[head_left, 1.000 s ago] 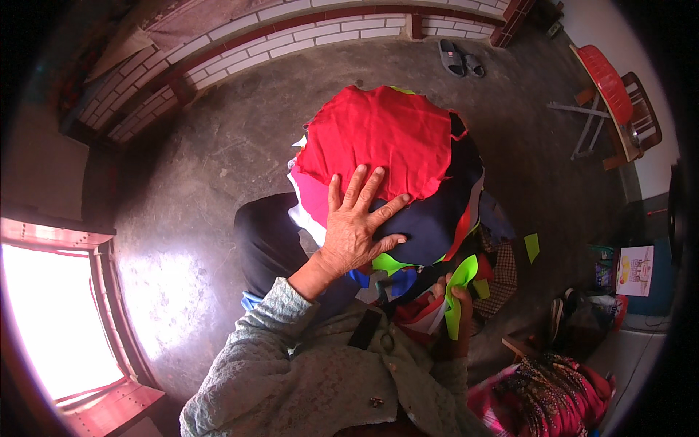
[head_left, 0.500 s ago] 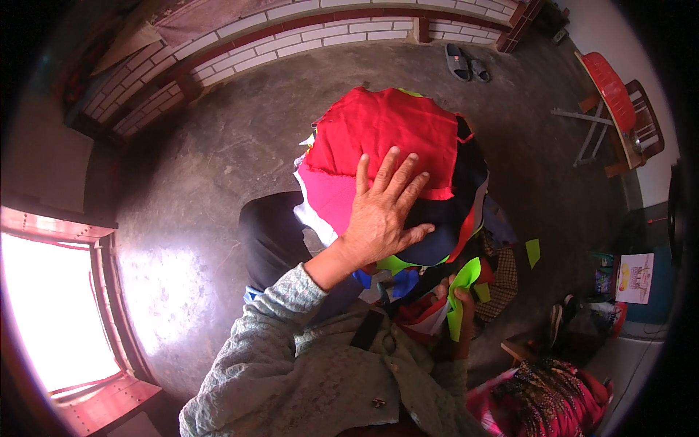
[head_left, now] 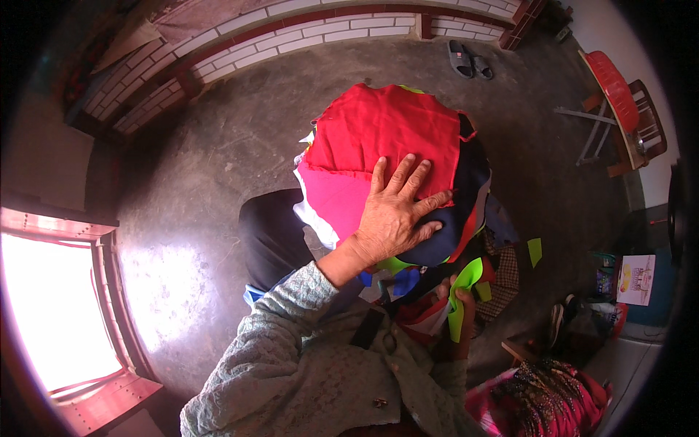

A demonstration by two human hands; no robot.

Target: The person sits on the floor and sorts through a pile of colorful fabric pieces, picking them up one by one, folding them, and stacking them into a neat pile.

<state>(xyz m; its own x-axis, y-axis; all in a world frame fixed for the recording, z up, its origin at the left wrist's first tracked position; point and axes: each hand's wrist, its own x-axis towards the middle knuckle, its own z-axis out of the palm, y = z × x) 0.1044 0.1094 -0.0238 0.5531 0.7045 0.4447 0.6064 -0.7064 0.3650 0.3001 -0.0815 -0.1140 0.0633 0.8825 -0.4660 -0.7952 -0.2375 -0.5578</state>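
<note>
A round, bulging piece of patchwork lies over my lap, made of a red cloth patch [head_left: 393,127], a pink patch [head_left: 336,204], and dark navy cloth [head_left: 473,164] with white edging. My left hand [head_left: 397,218] rests palm down on it, fingers spread, where red meets navy at the patch's lower right corner. Below and to the right, my right hand [head_left: 464,300] grips a bright green cloth scrap [head_left: 467,273]; its fingers are partly hidden by the cloth. Red, white and blue scraps [head_left: 422,313] lie close beside that hand.
A loose green scrap [head_left: 535,252] lies right of a checked cloth [head_left: 502,284]. Slippers [head_left: 470,60] sit on the floor ahead. A red chair [head_left: 611,84] stands at right. Pink patterned fabric [head_left: 542,397] is heaped at lower right; a low brick wall [head_left: 320,35] runs behind.
My left hand has slid a little right and down on the patchwork, with its index finger now near the red patch's corner. My right hand stays in place with the green scrap.
</note>
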